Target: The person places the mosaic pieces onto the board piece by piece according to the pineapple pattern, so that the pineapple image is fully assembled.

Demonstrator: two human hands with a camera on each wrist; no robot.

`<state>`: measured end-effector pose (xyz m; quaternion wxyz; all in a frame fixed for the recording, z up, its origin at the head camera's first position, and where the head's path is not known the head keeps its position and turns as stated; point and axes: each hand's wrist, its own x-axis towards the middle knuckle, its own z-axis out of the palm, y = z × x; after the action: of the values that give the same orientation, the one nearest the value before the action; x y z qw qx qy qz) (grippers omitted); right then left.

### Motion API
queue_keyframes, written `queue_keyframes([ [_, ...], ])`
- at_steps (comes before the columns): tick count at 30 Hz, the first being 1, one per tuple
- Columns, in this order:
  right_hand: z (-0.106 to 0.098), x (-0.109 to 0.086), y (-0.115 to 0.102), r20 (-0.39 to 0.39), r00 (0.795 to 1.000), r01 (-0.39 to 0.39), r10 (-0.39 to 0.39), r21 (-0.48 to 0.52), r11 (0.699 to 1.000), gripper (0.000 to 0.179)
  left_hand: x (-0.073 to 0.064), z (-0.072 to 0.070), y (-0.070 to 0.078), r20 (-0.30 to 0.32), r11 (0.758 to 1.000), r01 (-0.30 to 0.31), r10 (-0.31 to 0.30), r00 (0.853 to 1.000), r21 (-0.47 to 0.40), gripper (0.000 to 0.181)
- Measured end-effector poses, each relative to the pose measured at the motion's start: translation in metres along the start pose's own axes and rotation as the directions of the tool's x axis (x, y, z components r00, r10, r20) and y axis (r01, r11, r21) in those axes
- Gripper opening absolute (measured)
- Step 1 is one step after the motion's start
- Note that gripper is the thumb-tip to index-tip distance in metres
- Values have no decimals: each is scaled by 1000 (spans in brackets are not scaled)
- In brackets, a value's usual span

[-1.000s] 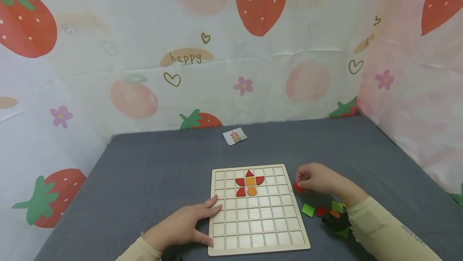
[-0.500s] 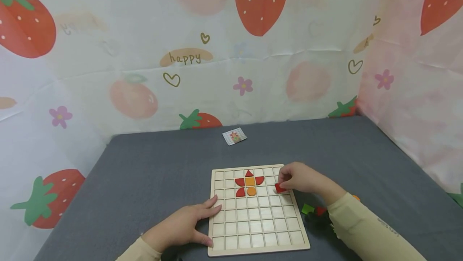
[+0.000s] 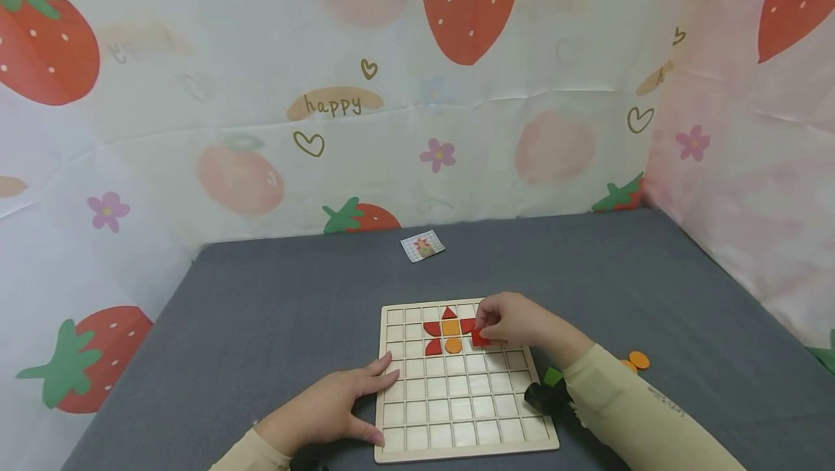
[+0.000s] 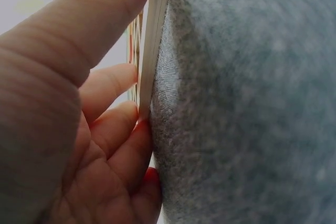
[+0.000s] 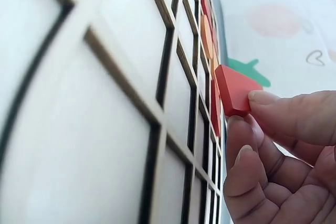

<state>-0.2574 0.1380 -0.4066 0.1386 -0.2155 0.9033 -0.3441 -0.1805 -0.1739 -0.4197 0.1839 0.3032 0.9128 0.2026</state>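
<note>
A wooden grid board (image 3: 462, 407) lies on the grey cloth. In its upper cells sit a red triangle (image 3: 449, 314), an orange square (image 3: 451, 328), an orange disc (image 3: 453, 346) and several red quarter-round tiles (image 3: 433, 347). My right hand (image 3: 518, 322) pinches a red tile (image 5: 238, 90) between thumb and fingers, just over the board's upper right cells. That tile's full outline is partly covered by the fingertips. My left hand (image 3: 333, 402) rests at the board's left edge, fingers spread, the fingertips on the rim and the thumb (image 4: 79, 24) against the lower left side.
A small printed card (image 3: 422, 246) lies behind the board. Right of the board are a green tile (image 3: 552, 376) and orange discs (image 3: 639, 360), partly hidden by the right sleeve. A black wrist device (image 3: 544, 398) hangs under the right forearm. Printed cloth walls stand behind.
My right hand has carried the red tile left, from beside the board to over its upper cells, near the right quarter-round tile. The left hand has stayed put.
</note>
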Motion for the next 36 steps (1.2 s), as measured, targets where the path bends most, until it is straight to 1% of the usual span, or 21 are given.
queue_keyframes([
  [5, 6, 3, -2, -20, 1000, -14, 14, -19, 1000, 12, -1, 0, 2, -3, 1000, 5, -5, 1000, 2, 88],
  [14, 13, 5, -7, -26, 999, -42, 41, -36, 998, 15, -2, -1, 3, -2, 1000, 5, -5, 1000, -3, 87],
  [24, 14, 5, -11, -37, 996, -85, 82, -80, 993, 20, -1, 0, 1, -5, 1000, -2, 2, 1000, 11, 88],
  [30, 14, 4, -12, -43, 994, -105, 101, -82, 991, 24, 0, 0, 1, -4, 1000, 4, -4, 1000, 7, 88],
  [36, 13, 4, -12, -48, 991, -127, 123, -81, 989, 24, -2, 0, 3, -11, 1000, -9, 9, 1000, 3, 88],
])
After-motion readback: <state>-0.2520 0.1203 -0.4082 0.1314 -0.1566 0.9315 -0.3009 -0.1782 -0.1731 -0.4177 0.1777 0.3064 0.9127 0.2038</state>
